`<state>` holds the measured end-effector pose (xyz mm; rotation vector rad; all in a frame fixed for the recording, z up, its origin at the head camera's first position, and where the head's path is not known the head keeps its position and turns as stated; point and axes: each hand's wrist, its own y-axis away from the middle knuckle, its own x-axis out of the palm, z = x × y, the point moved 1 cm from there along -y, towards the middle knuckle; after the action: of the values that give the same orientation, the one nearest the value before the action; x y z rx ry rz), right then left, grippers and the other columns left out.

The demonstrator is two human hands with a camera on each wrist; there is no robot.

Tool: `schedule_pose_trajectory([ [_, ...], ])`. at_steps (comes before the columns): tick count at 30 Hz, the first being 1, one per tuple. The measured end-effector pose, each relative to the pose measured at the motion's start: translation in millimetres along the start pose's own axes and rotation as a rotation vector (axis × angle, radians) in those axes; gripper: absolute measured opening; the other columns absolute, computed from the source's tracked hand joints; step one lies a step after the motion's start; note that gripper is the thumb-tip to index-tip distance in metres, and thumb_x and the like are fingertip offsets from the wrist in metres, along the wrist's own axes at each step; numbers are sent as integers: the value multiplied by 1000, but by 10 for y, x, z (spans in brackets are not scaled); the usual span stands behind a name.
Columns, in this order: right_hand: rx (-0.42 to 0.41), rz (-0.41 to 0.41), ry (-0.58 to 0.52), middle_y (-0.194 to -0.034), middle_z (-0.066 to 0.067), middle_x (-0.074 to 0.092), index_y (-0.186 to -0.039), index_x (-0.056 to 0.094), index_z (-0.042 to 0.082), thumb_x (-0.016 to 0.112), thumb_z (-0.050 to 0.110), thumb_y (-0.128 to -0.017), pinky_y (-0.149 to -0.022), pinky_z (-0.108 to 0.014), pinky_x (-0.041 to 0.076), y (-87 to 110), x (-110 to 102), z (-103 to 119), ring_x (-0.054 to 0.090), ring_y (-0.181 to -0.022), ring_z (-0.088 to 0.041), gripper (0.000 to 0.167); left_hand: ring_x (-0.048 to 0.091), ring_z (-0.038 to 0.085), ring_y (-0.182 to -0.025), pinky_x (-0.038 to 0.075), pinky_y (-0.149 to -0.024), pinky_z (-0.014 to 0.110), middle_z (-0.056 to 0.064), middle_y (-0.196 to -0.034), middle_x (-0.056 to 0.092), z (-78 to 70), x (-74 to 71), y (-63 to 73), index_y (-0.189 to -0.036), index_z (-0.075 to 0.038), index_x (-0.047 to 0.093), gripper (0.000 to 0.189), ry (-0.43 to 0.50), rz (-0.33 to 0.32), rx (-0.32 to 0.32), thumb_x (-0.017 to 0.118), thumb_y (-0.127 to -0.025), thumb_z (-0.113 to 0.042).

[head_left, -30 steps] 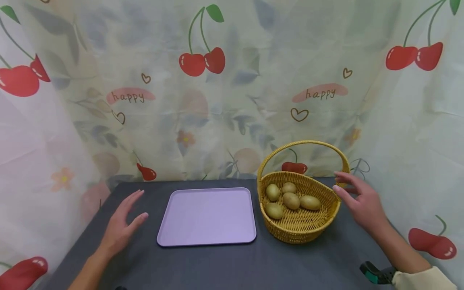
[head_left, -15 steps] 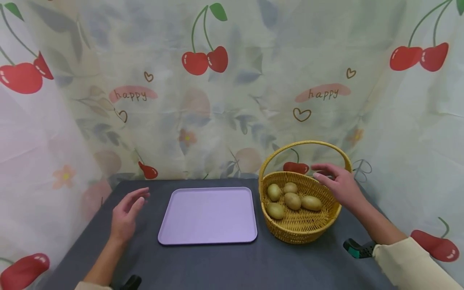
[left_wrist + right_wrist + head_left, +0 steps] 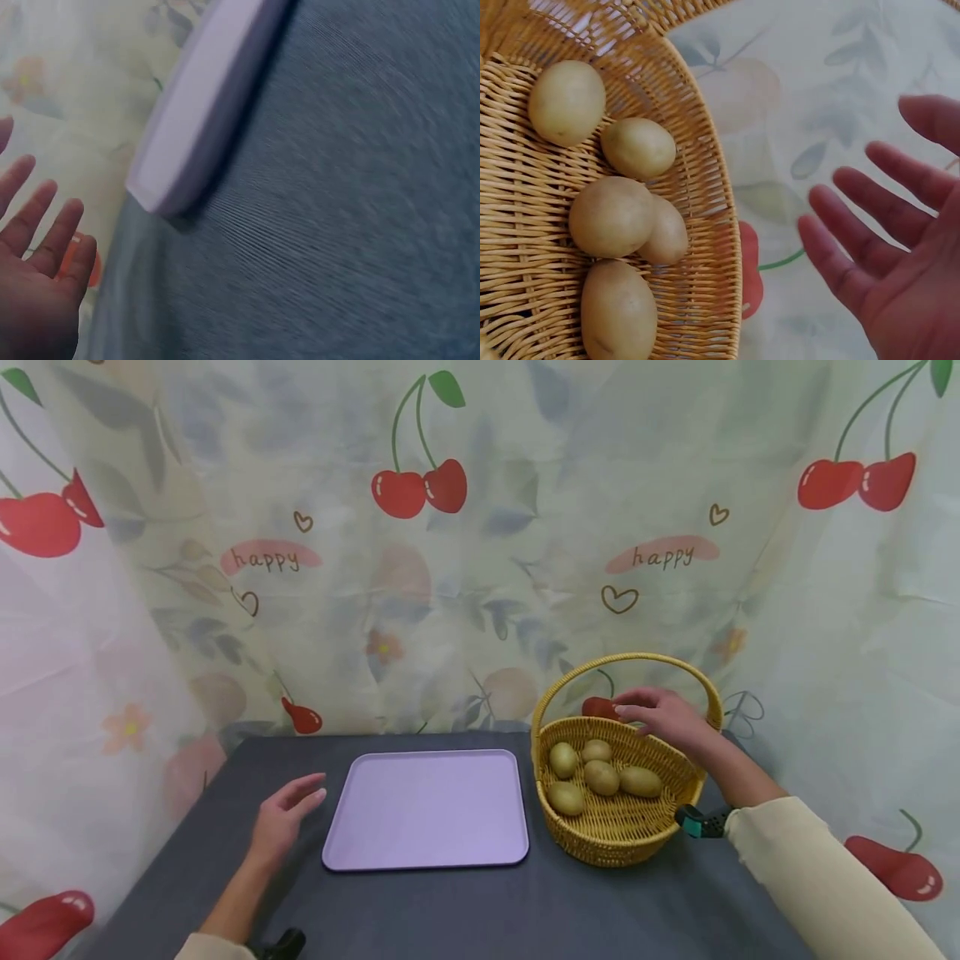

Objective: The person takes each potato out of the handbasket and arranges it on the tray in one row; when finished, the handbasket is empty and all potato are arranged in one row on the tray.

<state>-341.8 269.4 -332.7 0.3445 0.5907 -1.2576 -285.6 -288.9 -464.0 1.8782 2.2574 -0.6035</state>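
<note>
Several potatoes (image 3: pixel 602 777) lie in a yellow wicker basket (image 3: pixel 611 853) with a tall arched handle, standing on the right of the table. My right hand (image 3: pixel 663 718) hovers over the basket's far right side, below the arch, and holds nothing. In the right wrist view, the right hand (image 3: pixel 900 247) has its fingers spread, apart from the potatoes (image 3: pixel 611 217). A flat lilac tray (image 3: pixel 427 810) lies left of the basket with a bare surface. Beside the tray's left edge, my left hand (image 3: pixel 281 822) is held above the table, fingers loosely extended, touching nothing.
A dark grey cloth covers the table (image 3: pixel 427 914). Curtains (image 3: pixel 480 568) printed with cherries and leaves hang behind it and on both sides. The basket's handle (image 3: pixel 630 657) arches above the potatoes near the right hand.
My right hand has moved left from beside the basket's right rim to over the basket. The left hand has shifted right, nearer the tray. Basket, potatoes and tray stay put.
</note>
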Motion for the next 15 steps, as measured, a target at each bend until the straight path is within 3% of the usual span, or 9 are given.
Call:
schedule_pose_trajectory([
  [3, 21, 71, -4, -130, -21, 55, -137, 50, 1, 53, 36, -100, -90, -46, 51, -104, 1, -40, 53, -119, -38, 50, 54, -6, -106, 40, -88, 13, 18, -135, 56, 84, 39, -12, -135, -1, 56, 49, -31, 23, -37, 60, -97, -32],
  [6, 47, 135, -25, -135, -22, 52, -136, 50, 2, 53, 36, -100, -93, -48, 49, -202, 6, -77, 50, -121, -40, 50, 56, 8, -113, 41, -89, 15, 19, -135, 56, 130, 79, -13, -136, -2, 55, 49, -58, 34, -66, 61, -97, -30],
  [10, 74, 195, -84, -140, -24, 47, -136, 50, 1, 56, 34, -99, -99, -53, 44, -338, 48, -116, 47, -124, -44, 50, 56, 28, -116, 46, -91, 27, 19, -130, 59, 175, 117, 6, -134, -3, 58, 45, -113, 50, -71, 62, -96, -28],
  [15, 99, 245, -156, -141, -28, 43, -137, 48, -2, 56, 27, -100, -104, -55, 37, -487, 135, -194, 46, -123, -46, 48, 54, 32, -117, 45, -98, 44, 19, -131, 58, 227, 147, 21, -132, -3, 60, 42, -177, 110, -40, 65, -95, -21],
])
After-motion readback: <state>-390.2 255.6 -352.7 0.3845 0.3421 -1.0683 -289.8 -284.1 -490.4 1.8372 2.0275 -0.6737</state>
